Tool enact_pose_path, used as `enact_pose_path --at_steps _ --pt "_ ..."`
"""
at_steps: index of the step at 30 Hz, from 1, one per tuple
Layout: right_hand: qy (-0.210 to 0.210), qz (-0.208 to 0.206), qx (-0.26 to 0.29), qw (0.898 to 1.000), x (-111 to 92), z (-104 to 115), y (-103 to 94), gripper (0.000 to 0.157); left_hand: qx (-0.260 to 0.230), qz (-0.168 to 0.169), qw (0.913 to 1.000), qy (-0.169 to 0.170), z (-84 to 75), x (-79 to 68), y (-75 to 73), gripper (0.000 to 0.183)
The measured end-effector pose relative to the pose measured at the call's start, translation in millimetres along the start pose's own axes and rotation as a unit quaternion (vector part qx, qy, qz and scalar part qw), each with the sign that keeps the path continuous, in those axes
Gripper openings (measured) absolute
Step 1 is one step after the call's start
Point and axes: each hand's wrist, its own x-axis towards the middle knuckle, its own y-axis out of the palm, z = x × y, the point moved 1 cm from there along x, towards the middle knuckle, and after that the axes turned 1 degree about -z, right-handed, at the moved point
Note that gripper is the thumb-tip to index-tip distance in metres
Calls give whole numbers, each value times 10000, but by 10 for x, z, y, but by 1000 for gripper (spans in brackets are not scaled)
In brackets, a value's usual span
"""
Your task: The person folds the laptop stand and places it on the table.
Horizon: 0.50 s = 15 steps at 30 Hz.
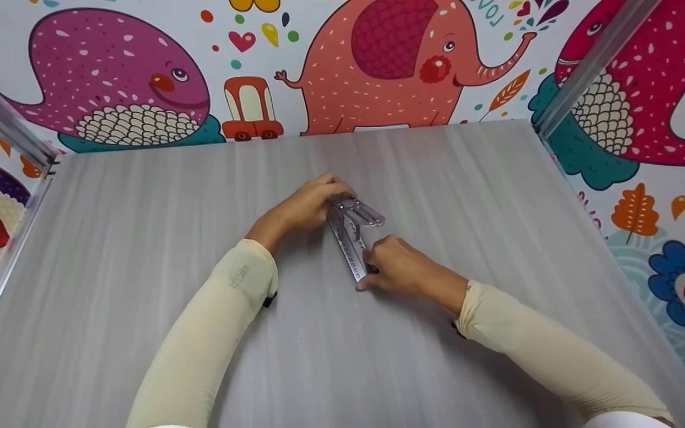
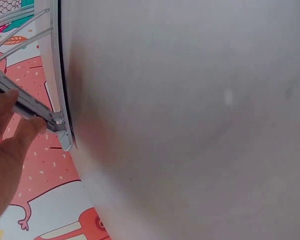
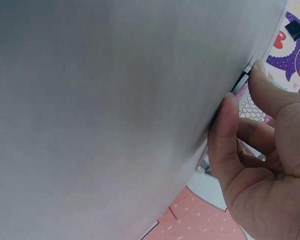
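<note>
A grey folding stand [image 1: 346, 248] with a long slotted base stands on the table between the two hands. Its slotted upper plate [image 1: 366, 214] is raised at an angle above the base, with narrow struts between them. At the far end, my left hand [image 1: 313, 201] grips the stand; the left wrist view shows thumb and fingers pinching a grey bar [image 2: 32, 104] of it. My right hand [image 1: 402, 266] pinches the base's near end between thumb and curled index finger. In the right wrist view its fingertips [image 3: 230, 102] are down at the tabletop, and little of the stand shows.
The wood-grain table [image 1: 140, 285] ends at a back panel [image 1: 259, 35] printed with cartoon animals. Metal posts rise at the back left [image 1: 6, 119] and back right [image 1: 592, 71]. A metal rail [image 1: 6, 261] runs along the left edge.
</note>
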Motion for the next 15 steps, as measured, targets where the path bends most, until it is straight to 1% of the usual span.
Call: enact_pose_path --at_steps 4,10,15 --pt "150 -61 86 9998 14 84 33 42 -135 -16 9999 -3 14 13 15 50" --pt "195 -289 146 9993 51 194 83 42 -292 -104 9994 127 49 29 30 51" --pt "419 -199 195 9987 73 238 91 40 -416 -83 9990 116 64 35 23 52"
